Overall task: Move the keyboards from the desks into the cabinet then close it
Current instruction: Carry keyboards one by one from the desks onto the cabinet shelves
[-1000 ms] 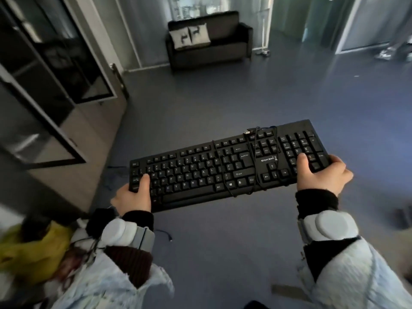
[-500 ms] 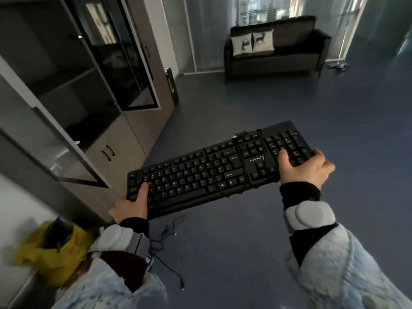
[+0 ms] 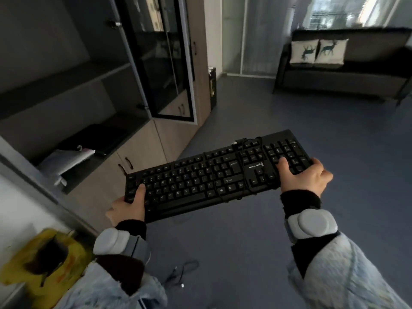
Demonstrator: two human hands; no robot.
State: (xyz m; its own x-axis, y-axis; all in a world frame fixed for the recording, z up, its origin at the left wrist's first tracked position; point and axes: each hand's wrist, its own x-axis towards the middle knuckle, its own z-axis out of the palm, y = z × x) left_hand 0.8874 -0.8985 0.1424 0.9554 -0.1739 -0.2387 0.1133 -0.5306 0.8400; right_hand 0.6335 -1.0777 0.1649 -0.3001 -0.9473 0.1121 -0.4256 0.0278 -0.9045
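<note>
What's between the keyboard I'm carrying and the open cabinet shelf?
In the head view, nothing solid: only open air over bare blue floor separates the keyboard from the cabinet shelf.

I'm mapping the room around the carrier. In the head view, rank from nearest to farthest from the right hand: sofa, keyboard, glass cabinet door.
1. Keyboard: gripped by the right hand.
2. Glass cabinet door: ahead, to the left.
3. Sofa: across the room, against the far wall.

Matt black plastic keyboard point(image 3: 214, 175); cabinet point(image 3: 142, 150) fronted in pale wood-grain laminate, its door point(image 3: 165, 63) of glossy dark glass; floor point(image 3: 334, 134) of matt blue-grey carpet.
</note>
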